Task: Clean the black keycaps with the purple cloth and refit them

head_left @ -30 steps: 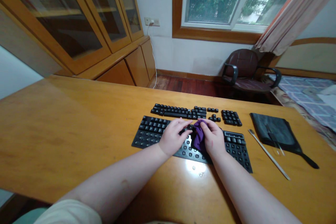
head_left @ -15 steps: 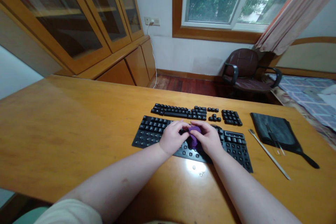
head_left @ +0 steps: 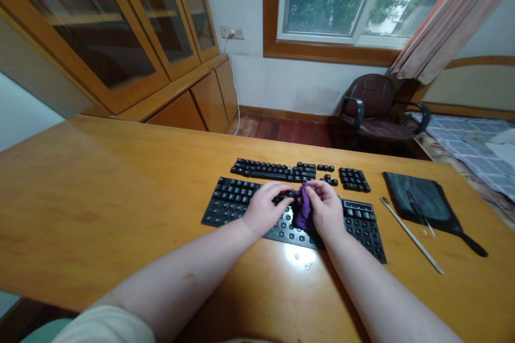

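A black keyboard (head_left: 231, 209) lies on the desk, many of its keycaps off and the bare switch posts showing. Above its middle, my right hand (head_left: 328, 211) grips a crumpled purple cloth (head_left: 304, 214) that hangs down toward the keys. My left hand (head_left: 267, 206) is just left of the cloth, thumb and fingers pinched around a small black keycap (head_left: 290, 194), which is partly hidden. Behind the keyboard, loose black keycaps (head_left: 273, 171) are laid out in rows, with a number-pad group (head_left: 354, 179) at their right end.
To the right lie a long thin brush (head_left: 410, 235), a dark pouch (head_left: 422, 198) and a wire keycap puller (head_left: 422, 214) on the pouch. The wooden desk (head_left: 120, 187) ends at a far edge. Beyond it stand an armchair (head_left: 370, 99) and a glass-door cabinet (head_left: 156, 80).
My right hand has shifted slightly right, drawing the purple cloth away from the left fingers. A gap now shows between the hands, and the small black keycap has come into sight.
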### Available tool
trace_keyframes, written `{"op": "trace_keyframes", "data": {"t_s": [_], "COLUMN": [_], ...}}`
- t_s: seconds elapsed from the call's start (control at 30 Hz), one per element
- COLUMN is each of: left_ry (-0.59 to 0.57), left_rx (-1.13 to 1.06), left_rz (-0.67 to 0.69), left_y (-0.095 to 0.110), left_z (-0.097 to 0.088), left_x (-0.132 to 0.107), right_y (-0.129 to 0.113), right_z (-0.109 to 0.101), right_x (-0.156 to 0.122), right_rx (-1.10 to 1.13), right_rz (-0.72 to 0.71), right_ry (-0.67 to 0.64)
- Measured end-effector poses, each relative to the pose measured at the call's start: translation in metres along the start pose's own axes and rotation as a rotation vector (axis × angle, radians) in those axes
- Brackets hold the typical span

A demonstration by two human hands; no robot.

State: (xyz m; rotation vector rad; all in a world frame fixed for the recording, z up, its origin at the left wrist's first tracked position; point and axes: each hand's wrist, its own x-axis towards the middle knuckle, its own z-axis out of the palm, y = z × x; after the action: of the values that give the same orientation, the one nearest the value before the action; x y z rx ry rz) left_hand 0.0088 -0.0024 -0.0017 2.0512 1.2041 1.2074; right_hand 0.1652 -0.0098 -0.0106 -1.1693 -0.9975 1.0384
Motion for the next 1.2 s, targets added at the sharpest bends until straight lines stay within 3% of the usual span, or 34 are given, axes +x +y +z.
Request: {"op": "trace_keyframes", "data": {"t_s": [0.23,0.33,0.67,1.2], "left_ry": [-0.164,-0.182,-0.309,-0.297], "left_rx": [0.214,0.342,0.388,0.468], "left_rz": [-0.002,0.02,0.065,0.207], "left_y": [0.006,0.007,0.008,0.01], "left_z": [-0.015,-0.021,-0.017,-0.014], "left_x": [0.007,0.01,0.006,-0.003], "right_y": [0.001,0.001,0.0,-0.001], "right_z": [-0.001,-0.001,-0.001,0.002], "right_x": [0.0,0.0,0.0,0.0], "right_rx": [-0.011,-0.027,-0.024,-0.013], "right_rz": [-0.002,-0.018,-0.035,-0.011], "right_ry": [0.008,0.014,0.019,0.013]}}
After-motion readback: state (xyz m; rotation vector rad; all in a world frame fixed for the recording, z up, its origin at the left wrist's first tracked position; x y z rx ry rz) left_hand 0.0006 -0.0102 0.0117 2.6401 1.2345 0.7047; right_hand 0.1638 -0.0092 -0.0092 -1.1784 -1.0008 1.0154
